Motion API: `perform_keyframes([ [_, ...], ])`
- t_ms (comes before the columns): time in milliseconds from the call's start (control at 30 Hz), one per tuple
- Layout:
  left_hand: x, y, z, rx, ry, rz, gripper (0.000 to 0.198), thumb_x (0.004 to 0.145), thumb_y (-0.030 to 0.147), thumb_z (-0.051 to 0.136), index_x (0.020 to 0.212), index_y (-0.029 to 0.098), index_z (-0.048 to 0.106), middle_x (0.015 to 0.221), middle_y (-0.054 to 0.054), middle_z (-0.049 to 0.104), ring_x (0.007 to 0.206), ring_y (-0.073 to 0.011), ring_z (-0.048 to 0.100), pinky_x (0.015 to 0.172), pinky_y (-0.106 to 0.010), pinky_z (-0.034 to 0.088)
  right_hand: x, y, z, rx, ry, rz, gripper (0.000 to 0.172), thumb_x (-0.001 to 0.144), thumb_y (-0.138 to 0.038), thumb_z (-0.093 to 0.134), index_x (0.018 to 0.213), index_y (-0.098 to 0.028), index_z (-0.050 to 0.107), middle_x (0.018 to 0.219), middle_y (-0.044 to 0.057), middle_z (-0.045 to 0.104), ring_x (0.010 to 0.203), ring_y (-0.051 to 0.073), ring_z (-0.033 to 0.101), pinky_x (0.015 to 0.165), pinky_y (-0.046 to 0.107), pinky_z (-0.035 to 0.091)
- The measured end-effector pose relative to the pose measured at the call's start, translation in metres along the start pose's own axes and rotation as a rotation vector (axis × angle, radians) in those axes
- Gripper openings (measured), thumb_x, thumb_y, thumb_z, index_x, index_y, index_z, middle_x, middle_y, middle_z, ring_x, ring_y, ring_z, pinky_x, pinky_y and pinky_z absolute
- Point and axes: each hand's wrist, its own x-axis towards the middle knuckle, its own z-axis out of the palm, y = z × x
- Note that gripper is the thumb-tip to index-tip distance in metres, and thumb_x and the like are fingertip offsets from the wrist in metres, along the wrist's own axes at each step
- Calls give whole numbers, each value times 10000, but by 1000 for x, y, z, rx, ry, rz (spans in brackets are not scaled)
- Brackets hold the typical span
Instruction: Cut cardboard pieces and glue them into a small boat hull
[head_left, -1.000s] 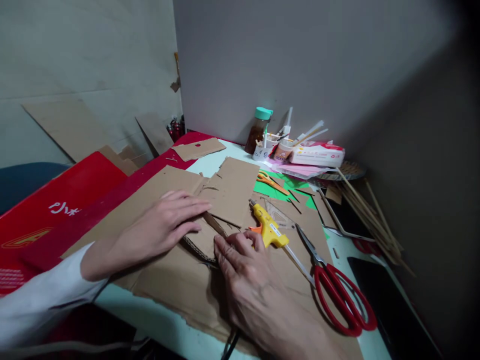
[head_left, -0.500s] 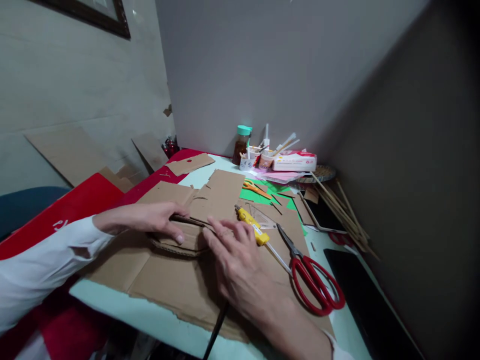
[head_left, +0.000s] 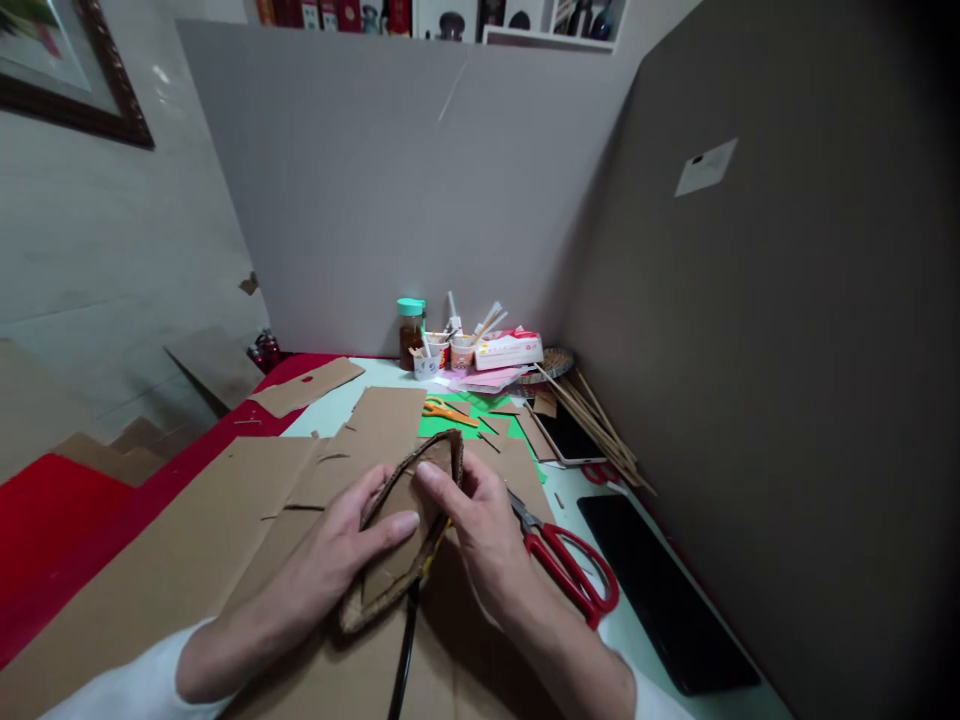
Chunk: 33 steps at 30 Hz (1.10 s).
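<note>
Between my two hands is a small cardboard piece with raised edges (head_left: pixel 396 575), shaped like a pointed boat and tilted above the table. My left hand (head_left: pixel 341 545) grips its left side, thumb lying on the inner face. On the upper right side my right hand (head_left: pixel 480 520) is closed, its thumb pressing the inside near the pointed end. Other fingers of both hands are hidden behind it. A black cable (head_left: pixel 405 650) runs below the piece. A sliver of yellow shows behind its right edge. Red-handled scissors (head_left: pixel 574 570) lie right of my right hand.
Large cardboard sheets (head_left: pixel 202 520) cover the table's left and middle. Orange scissors (head_left: pixel 450 411) lie on green paper. A black phone-like slab (head_left: pixel 660 590) rests at right, near wooden sticks (head_left: pixel 592 420). Cups (head_left: pixel 463 353), a bottle (head_left: pixel 410 335) and a tissue pack (head_left: pixel 510 350) stand behind.
The cardboard piece has been lifted off the sheet and tilted, with its inside facing me. My right hand has moved onto its upper right side. The head view has swung up and right.
</note>
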Motion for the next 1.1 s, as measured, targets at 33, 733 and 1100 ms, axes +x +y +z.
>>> perform_keyframes([
  [33, 2, -1, 5, -22, -19, 38, 752, 747, 528, 726, 1405, 223, 526, 1568, -133, 486, 1457, -344, 406, 1190, -481, 358, 1, 2, -1, -4, 21, -1, 282, 845, -341, 702, 1072, -177, 724, 1127, 75, 757, 1062, 263, 680, 862, 356, 541],
  [733, -18, -15, 31, -53, 113, 129, 723, 845, 451, 666, 1438, 89, 468, 1572, -192, 465, 1474, -290, 386, 1226, -416, 269, -4, 8, 0, -39, 52, -15, 178, 904, -330, 644, 894, -195, 759, 835, 29, 753, 822, 207, 675, 777, 312, 513],
  [1100, -18, 2, 28, -223, -9, -4, 566, 885, 470, 646, 1349, 147, 615, 1251, -105, 737, 1018, -298, 700, 978, -404, 515, -9, 12, 10, -90, 33, -40, 139, 898, -267, 641, 914, -212, 768, 952, 36, 793, 882, 209, 713, 813, 313, 525],
])
